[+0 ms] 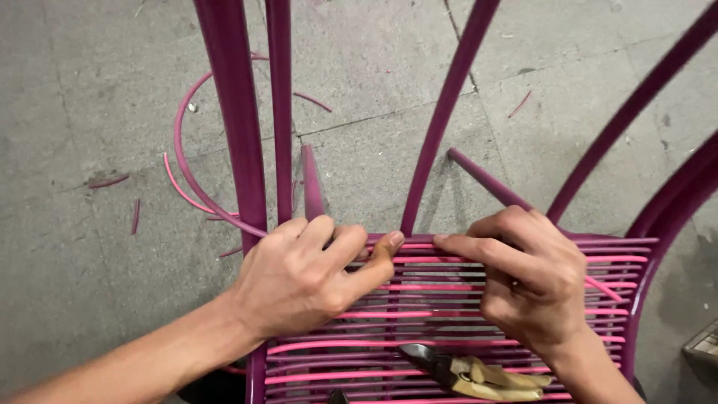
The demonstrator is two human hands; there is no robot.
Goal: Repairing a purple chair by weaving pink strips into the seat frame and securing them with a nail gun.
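A purple metal chair frame (pixel 238 127) stands on the floor, its seat woven with pink and purple plastic cords (pixel 419 314). My left hand (pixel 310 273) is closed over the cords at the seat's far edge, thumb pressing a pink cord. My right hand (pixel 523 273) grips the same row of cords just to the right, thumb pointing at the left thumb. A long loose pink cord (pixel 183 161) loops out over the floor from under my left hand.
Pliers with tan handles (pixel 479 374) lie on the woven seat near me. Cut bits of cord (pixel 108 182) are scattered over the grey concrete floor. Curved purple frame bars (pixel 636 105) rise on the right. A dark object (pixel 703 344) sits at the right edge.
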